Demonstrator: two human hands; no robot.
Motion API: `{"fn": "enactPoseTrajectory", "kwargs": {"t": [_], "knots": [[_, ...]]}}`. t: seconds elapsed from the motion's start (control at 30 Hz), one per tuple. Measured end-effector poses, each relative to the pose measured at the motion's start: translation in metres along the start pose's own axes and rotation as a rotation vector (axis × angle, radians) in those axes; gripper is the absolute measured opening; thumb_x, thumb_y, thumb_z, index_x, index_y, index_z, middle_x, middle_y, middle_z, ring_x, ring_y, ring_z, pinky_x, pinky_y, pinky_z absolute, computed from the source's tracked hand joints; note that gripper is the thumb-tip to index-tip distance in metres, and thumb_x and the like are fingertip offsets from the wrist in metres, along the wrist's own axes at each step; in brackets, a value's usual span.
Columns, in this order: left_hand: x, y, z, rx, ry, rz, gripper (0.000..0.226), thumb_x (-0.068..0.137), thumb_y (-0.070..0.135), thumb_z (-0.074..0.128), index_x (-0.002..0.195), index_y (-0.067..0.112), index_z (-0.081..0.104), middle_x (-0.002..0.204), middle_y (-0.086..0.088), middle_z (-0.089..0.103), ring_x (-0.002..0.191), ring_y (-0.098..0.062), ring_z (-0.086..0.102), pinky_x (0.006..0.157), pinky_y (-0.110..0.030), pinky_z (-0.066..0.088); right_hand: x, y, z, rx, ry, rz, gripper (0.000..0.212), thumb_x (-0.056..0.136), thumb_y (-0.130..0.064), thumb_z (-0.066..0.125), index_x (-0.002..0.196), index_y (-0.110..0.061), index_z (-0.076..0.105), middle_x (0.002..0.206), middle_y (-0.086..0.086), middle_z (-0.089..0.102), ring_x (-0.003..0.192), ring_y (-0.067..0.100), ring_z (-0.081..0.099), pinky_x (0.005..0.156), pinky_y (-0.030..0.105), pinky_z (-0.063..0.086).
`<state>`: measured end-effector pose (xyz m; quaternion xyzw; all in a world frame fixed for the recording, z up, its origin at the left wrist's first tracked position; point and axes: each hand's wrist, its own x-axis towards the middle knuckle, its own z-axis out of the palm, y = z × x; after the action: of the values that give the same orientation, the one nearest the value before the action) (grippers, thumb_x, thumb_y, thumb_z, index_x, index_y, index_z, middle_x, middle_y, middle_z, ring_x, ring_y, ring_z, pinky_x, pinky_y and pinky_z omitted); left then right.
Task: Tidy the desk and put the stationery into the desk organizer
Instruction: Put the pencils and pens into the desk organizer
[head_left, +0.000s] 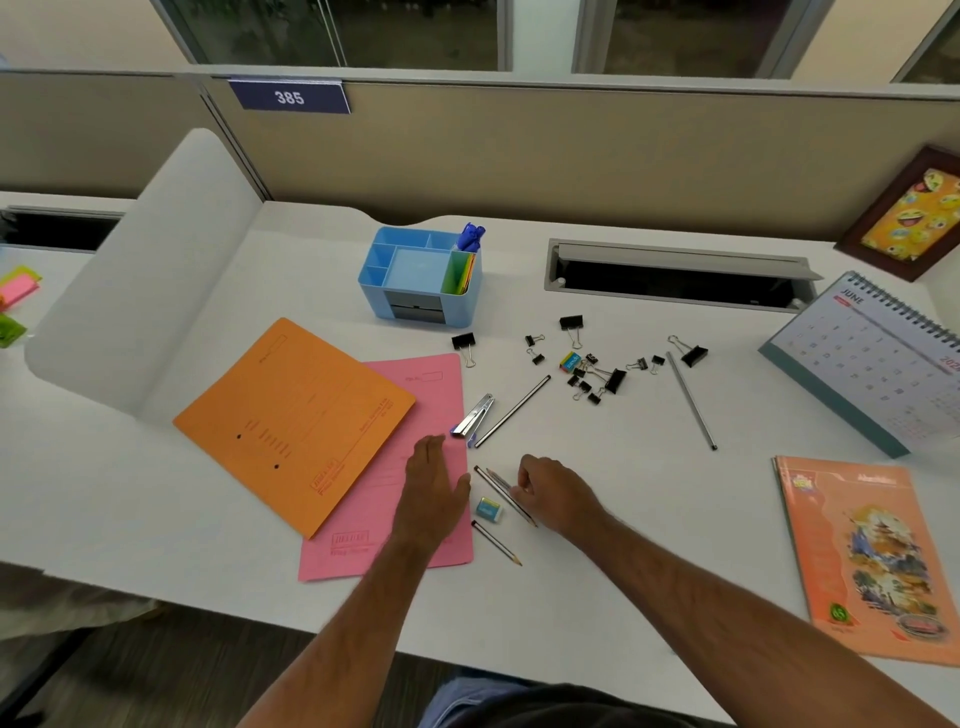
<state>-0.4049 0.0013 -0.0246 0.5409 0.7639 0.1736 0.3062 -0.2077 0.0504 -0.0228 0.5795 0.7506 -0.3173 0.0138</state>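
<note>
Your right hand (545, 491) is curling its fingers onto a pair of pencils (501, 493) lying close together on the desk (623, 519); it looks like a pinch just closing, pencils not lifted yet. Your left hand (434, 488) is lying flat and open, pressing on the pink folder (415, 389), holding nothing.

Progress is looking early. The blue organizer (415, 275) is sitting at the back of the desk, well apart from your hands. It's already holding blue pens (470, 236) in the rear right slot and colored paper (460, 273) in the front right one; the other compartments are showing bare.

Still waiting on the desk:
- a third pencil (496, 543) and an eraser (488, 509) just beside your hands
- stapler (472, 415) touching the pink folder's edge
- two long pencils, one (511, 410) near the stapler, one (691, 400) farther right
- scattered binder clips (597, 371) and a small colored eraser (570, 361) among them
- orange folder (296, 421) overlapping the pink one, plus a notebook (867, 561) at right; both likely needing straightening.

My read: most of the job is still ahead of you.
</note>
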Motion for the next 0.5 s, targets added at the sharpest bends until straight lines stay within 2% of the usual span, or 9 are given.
{"fn": "enactPoseTrajectory", "kwargs": {"t": [0.17, 0.23, 0.33, 0.43, 0.5], "knots": [[0.0, 0.004, 0.002, 0.033, 0.053, 0.11, 0.051, 0.098, 0.019, 0.067, 0.142, 0.014, 0.042, 0.144, -0.003, 0.04, 0.121, -0.007, 0.035, 0.098, -0.03, 0.049, 0.005, 0.001, -0.007, -0.113, -0.007, 0.008, 0.023, 0.098, -0.036, 0.058, 0.103, -0.013, 0.059, 0.103, 0.006, 0.064, 0.093, 0.025, 0.065, 0.075, 0.032, 0.048], [0.0, 0.007, 0.002, 0.062, 0.058, 0.146, 0.048, 0.098, 0.017, 0.067, 0.14, 0.014, 0.045, 0.139, -0.002, 0.042, 0.119, -0.009, 0.039, 0.094, -0.027, 0.051, 0.007, 0.004, -0.011, -0.158, -0.017, 0.007, 0.023, 0.098, -0.033, 0.057, 0.104, -0.012, 0.061, 0.106, 0.007, 0.063, 0.096, 0.026, 0.065, 0.076, 0.033, 0.047], [0.003, 0.01, 0.001, 0.156, 0.067, 0.25, 0.036, 0.096, 0.012, 0.067, 0.131, 0.01, 0.055, 0.131, -0.007, 0.05, 0.113, -0.018, 0.048, 0.09, -0.032, 0.056, 0.011, 0.01, -0.021, -0.247, -0.044, 0.004, 0.024, 0.096, -0.031, 0.056, 0.107, -0.01, 0.061, 0.11, 0.009, 0.061, 0.103, 0.03, 0.064, 0.081, 0.037, 0.05], [0.01, 0.014, 0.002, 0.237, 0.022, 0.345, 0.016, 0.099, 0.013, 0.062, 0.115, 0.014, 0.063, 0.118, -0.003, 0.059, 0.1, -0.016, 0.05, 0.086, -0.03, 0.05, 0.016, 0.02, -0.033, -0.334, -0.108, 0.014, 0.027, 0.091, -0.029, 0.056, 0.109, -0.009, 0.06, 0.115, 0.01, 0.061, 0.107, 0.031, 0.063, 0.082, 0.035, 0.048], [0.013, 0.017, 0.002, 0.252, -0.028, 0.378, 0.008, 0.101, 0.017, 0.059, 0.105, 0.02, 0.066, 0.108, 0.002, 0.063, 0.098, -0.016, 0.052, 0.082, -0.03, 0.047, 0.017, 0.027, -0.04, -0.35, -0.139, 0.029, 0.021, 0.088, -0.03, 0.057, 0.101, -0.013, 0.056, 0.111, 0.008, 0.06, 0.105, 0.029, 0.063, 0.08, 0.034, 0.046]]}}
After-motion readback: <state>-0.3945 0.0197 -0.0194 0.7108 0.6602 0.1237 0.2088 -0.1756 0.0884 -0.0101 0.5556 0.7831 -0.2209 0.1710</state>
